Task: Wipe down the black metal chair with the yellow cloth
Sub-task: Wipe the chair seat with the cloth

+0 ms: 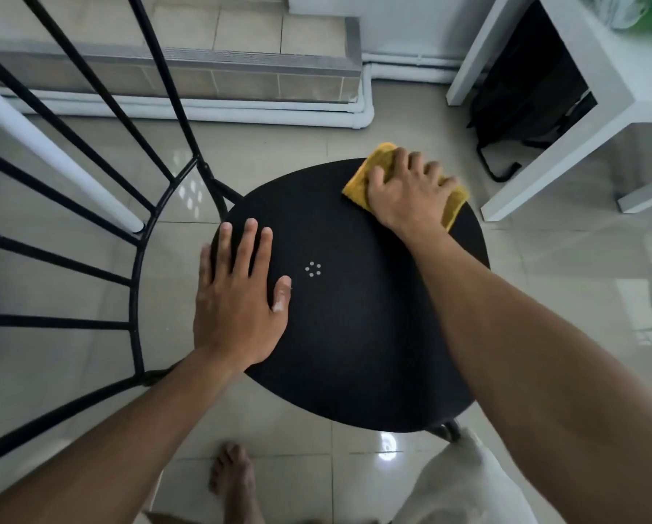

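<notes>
The black metal chair [354,334] fills the middle of the view, its round seat facing me and its barred backrest fanning out to the left. My left hand [237,296] lies flat on the seat's left side, fingers spread, holding nothing. My right hand [407,191] presses the folded yellow cloth [358,183] onto the seat's far right rim. Cloth edges stick out on both sides of that hand. Several small pale dots mark the seat's centre.
A white table [596,119] stands at the right with a black bag [524,96] under it. White pipes [241,111] run along a tiled step at the back. A white pole [52,156] crosses behind the backrest. My bare foot [233,482] rests on the glossy tile floor.
</notes>
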`<move>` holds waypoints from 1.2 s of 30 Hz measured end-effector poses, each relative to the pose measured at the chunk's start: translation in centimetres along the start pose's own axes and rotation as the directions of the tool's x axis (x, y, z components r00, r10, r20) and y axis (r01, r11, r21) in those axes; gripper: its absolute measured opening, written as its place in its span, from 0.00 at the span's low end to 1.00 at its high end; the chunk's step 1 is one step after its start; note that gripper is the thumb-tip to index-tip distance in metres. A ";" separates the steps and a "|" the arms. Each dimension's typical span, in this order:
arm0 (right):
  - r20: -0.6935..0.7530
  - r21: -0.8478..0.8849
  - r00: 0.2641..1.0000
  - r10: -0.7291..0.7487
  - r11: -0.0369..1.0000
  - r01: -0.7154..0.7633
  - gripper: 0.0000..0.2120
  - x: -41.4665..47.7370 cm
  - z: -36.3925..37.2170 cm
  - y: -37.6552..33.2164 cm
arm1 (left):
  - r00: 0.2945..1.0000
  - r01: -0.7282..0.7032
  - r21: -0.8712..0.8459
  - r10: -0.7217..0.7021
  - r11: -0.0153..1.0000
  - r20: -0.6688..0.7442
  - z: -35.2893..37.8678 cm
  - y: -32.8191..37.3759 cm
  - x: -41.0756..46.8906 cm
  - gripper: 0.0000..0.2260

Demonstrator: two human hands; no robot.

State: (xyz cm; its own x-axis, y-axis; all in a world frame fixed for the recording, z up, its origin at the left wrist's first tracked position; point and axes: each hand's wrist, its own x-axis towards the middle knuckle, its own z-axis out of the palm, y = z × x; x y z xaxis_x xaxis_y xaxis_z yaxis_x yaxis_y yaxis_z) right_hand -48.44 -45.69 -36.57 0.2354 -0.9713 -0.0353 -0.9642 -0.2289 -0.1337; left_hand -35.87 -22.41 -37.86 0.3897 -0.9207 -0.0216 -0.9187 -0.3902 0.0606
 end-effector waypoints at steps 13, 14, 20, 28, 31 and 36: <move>-0.072 0.085 0.938 -0.340 0.934 0.346 0.28 -1.7 2.0 -3.8 | 0.999 0.034 -0.054 -0.036 0.998 -0.034 0.0 0.1 0.0 0.30; -0.081 0.094 0.956 -0.282 0.953 0.289 0.28 -1.4 1.9 -2.8 | 0.999 0.031 -0.055 -0.033 0.998 -0.034 0.1 0.1 0.0 0.30; -0.121 0.098 0.990 -0.067 0.992 0.079 0.28 -1.1 1.2 1.9 | 0.999 0.030 -0.054 -0.032 0.998 -0.032 0.1 0.0 -0.1 0.31; -0.061 0.136 0.963 0.264 0.958 -0.254 0.31 -8.5 -0.1 6.7 | 0.998 0.046 -0.073 -0.050 0.996 -0.041 0.2 0.1 -0.2 0.31; -0.039 0.089 0.933 0.359 0.931 -0.354 0.32 -13.5 -0.2 7.0 | 0.998 0.055 -0.085 -0.058 0.995 -0.040 0.2 0.1 -0.2 0.31; 0.016 0.004 0.922 0.388 0.922 -0.388 0.33 -20.3 0.3 6.0 | 0.997 0.059 -0.097 -0.064 0.994 -0.048 0.4 0.2 -0.2 0.31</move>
State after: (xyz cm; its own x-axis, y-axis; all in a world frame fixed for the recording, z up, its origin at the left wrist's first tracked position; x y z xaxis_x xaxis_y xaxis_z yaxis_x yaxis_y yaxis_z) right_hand -58.93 -27.36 -36.95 -0.1552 -0.9828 -0.1003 -0.9795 0.1663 -0.1137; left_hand -36.17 -22.35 -38.25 0.4501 -0.8927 0.0228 -0.8836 -0.4416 0.1559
